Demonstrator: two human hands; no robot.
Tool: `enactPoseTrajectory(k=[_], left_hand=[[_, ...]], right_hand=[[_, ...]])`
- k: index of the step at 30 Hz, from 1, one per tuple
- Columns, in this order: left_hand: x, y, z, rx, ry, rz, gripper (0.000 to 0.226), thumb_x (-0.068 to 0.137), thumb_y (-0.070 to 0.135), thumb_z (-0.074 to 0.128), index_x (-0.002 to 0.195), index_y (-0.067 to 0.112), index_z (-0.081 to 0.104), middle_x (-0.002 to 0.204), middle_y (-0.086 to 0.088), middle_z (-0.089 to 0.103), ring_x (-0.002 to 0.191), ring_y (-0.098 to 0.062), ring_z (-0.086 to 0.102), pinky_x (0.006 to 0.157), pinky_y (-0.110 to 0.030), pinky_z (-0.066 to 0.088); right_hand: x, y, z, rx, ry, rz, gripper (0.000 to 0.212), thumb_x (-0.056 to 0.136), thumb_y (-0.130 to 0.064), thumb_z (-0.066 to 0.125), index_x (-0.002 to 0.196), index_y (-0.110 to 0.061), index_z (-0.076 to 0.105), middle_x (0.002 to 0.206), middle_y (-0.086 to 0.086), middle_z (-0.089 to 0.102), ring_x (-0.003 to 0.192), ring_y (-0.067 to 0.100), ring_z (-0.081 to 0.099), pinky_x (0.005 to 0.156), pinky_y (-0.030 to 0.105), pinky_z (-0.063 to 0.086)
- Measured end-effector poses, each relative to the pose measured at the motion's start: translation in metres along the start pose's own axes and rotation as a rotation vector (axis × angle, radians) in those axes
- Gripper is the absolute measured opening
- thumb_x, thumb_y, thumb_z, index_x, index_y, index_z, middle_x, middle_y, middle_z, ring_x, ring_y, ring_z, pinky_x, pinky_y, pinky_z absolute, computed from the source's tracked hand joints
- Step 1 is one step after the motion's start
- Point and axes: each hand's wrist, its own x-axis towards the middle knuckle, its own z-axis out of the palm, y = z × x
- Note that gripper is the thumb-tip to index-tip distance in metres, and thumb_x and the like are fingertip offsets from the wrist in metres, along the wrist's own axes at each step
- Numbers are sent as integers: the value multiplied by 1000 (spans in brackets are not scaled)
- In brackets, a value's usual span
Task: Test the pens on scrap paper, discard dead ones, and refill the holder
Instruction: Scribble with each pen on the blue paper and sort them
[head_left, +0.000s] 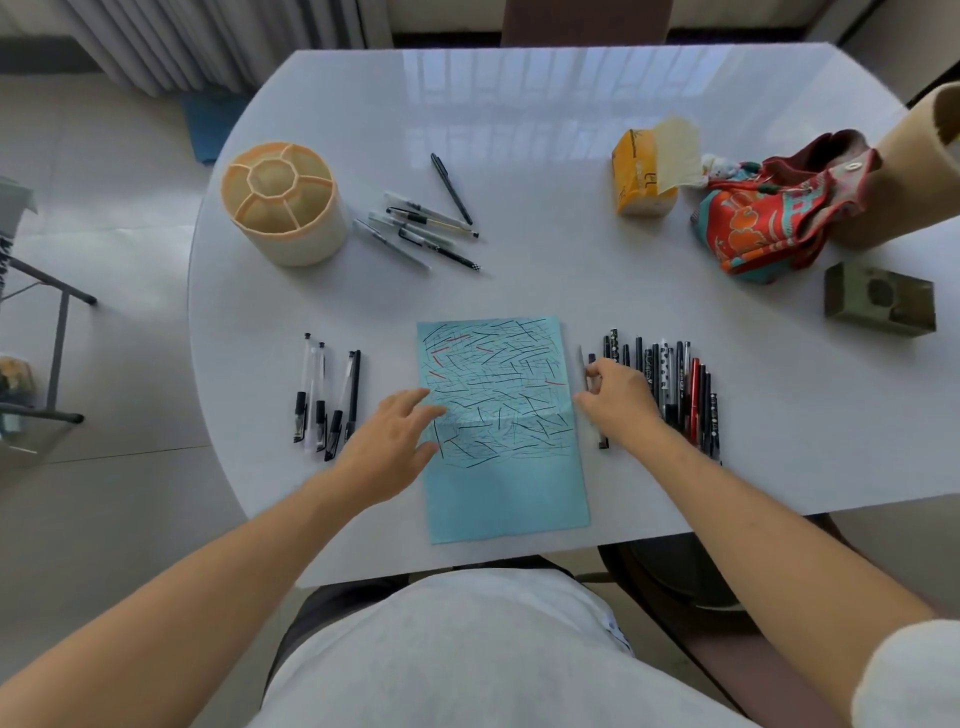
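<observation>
three piles of pens, one sheet nearly full of test strokes

three groups of pens lie around the blue scrap paper (501, 426) at the centre of the white tabletop (519, 130). a tight row of pens (670, 384) sits just right of the sheet, four pens (327, 395) lie apart to its left, and a loose cluster (421, 228) rests in the upper middle beside the beige holder (283, 202), whose compartments look empty.

the right hand (618, 400) has its fingers curled over the nearest pen (589, 395) of the row, at the paper's right edge; whether the grip has closed on it or only touches it cannot be told. the left hand (395, 441) lies flat with fingers spread, pressing the sheet's left edge.

pens like these should be light, stiff and smooth, and likely to roll on the glossy surface. the barrel's middle, taken between thumb and two fingers, seems the best hold. the paper is thin and would slide unless pinned.
</observation>
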Motion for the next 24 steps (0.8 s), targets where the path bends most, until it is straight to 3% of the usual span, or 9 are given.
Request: enactPoseTrajectory(k=[5, 8, 12, 17, 21, 24], left_hand=[[7, -16, 0, 170, -94, 41, 57, 99, 39, 51, 153, 30, 34, 165, -3, 19, 153, -26, 10, 123, -44, 21], [10, -23, -2, 209, -120, 63, 59, 97, 35, 51, 153, 32, 33, 165, -1, 16, 153, -24, 8, 122, -43, 20], [14, -25, -7, 206, -151, 81, 61, 96, 36, 50, 154, 34, 30, 165, -1, 16, 152, -24, 9, 123, -45, 19], [14, -29, -9, 191, -163, 88, 62, 95, 36, 50, 153, 35, 31, 166, -2, 16, 152, -24, 10, 123, -43, 16], [14, -31, -8, 176, -159, 92, 62, 93, 35, 51, 153, 35, 33, 165, -2, 17, 152, -26, 11, 123, -44, 16], [15, -29, -8, 169, -167, 78, 62, 93, 35, 51, 153, 35, 33, 165, -3, 17, 152, -27, 10, 123, -45, 15]], right_hand=[[7, -10, -4, -197, 85, -61, 17, 95, -31, 60, 105, -18, 66, 91, -2, 66, 81, 21, 62, 62, 29, 41], [33, -46, -2, -182, 87, -123, 29, 94, -26, 62, 121, -16, 66, 105, 2, 68, 94, 21, 62, 75, 29, 45], [83, -120, 14, -41, 113, -204, 33, 95, -28, 59, 124, -16, 69, 110, 4, 71, 103, 23, 65, 88, 31, 50], [129, -171, 38, -51, 155, -133, 35, 94, -34, 60, 125, -23, 70, 126, 8, 66, 113, 26, 63, 95, 35, 50], [139, -172, 45, -100, 178, -109, 20, 91, -31, 62, 104, -24, 76, 115, 6, 70, 103, 26, 66, 85, 33, 53], [127, -162, 38, 71, 142, -129, 14, 88, -26, 67, 95, -17, 75, 93, 1, 74, 92, 23, 69, 79, 30, 53]])
